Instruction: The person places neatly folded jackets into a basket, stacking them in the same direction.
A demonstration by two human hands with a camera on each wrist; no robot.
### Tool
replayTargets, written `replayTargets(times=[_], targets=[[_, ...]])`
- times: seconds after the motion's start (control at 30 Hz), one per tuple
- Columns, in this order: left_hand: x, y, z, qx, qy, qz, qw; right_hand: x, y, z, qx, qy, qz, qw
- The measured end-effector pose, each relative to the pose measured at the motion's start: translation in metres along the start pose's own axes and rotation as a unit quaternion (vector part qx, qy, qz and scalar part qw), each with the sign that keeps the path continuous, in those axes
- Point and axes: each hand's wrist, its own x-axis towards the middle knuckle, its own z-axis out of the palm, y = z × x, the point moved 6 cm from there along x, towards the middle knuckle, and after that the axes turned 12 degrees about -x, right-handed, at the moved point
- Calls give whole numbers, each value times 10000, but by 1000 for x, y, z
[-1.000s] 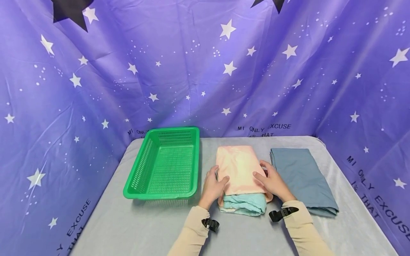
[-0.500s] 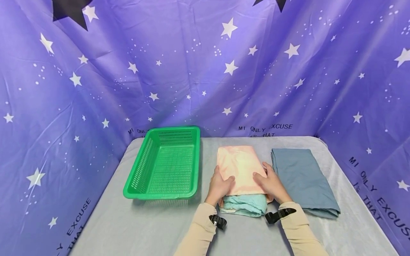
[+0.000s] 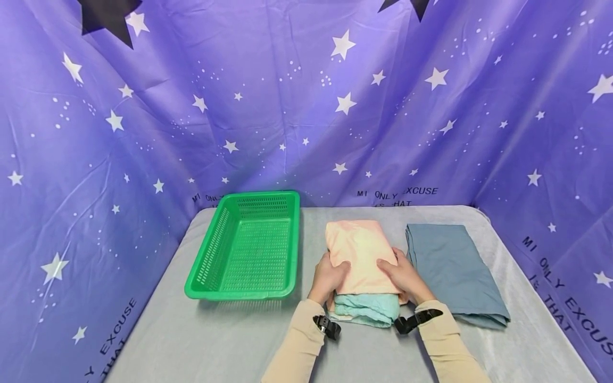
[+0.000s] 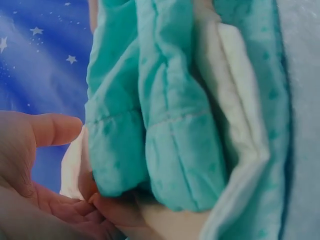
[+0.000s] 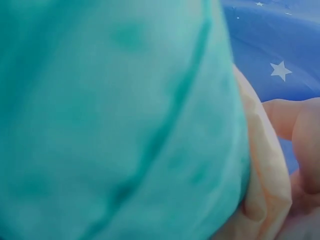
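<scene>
A folded pink cloth [image 3: 360, 252] lies on the table, with folds of a teal cloth [image 3: 366, 304] showing from under its near edge. My left hand [image 3: 329, 276] grips the bundle's left side, thumb on top. On the right side my right hand [image 3: 406, 275] does the same; its fingers are mostly hidden at the edge. Up close in the left wrist view, the teal folds [image 4: 175, 150] show stitched seams and faint spots, and the left thumb [image 4: 57, 129] touches the pink edge. Teal fabric [image 5: 125, 120] fills most of the right wrist view, the pink edge [image 5: 265, 170] beside it.
To the left stands a green plastic basket [image 3: 293, 255] with perforated sides and nothing in it. A folded grey-blue cloth [image 3: 452, 268] lies close to the right hand. The grey-covered table [image 3: 230, 346] meets a purple star-patterned curtain [image 3: 268, 106] at the back and sides.
My left hand has moved right, closer against the pink cloth, and its thumb lies further in over the top. The right hand has shifted slightly inward. Basket and grey-blue cloth have stayed put.
</scene>
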Motion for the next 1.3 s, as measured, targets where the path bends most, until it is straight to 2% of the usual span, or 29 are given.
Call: replayTargets(times=[0.23, 0.4, 0.67, 0.97, 1.3], targets=[[5, -8, 7, -684, -339, -214, 9969, -2, 2, 4, 224, -58, 87, 9997], [8, -14, 9, -1180, -577, -356, 9907, -2, 4, 5, 313, -54, 126, 9994], [10, -20, 10, -1623, -900, -578, 9809, 0, 6, 4, 804, -169, 83, 9966], [8, -13, 11, -1834, -1172, -478, 9749, -2, 3, 2, 1143, -70, 11, 9934], [0, -2, 7, -1905, -1072, -360, 9752, -12, -7, 1, 1045, 112, -46, 9945]])
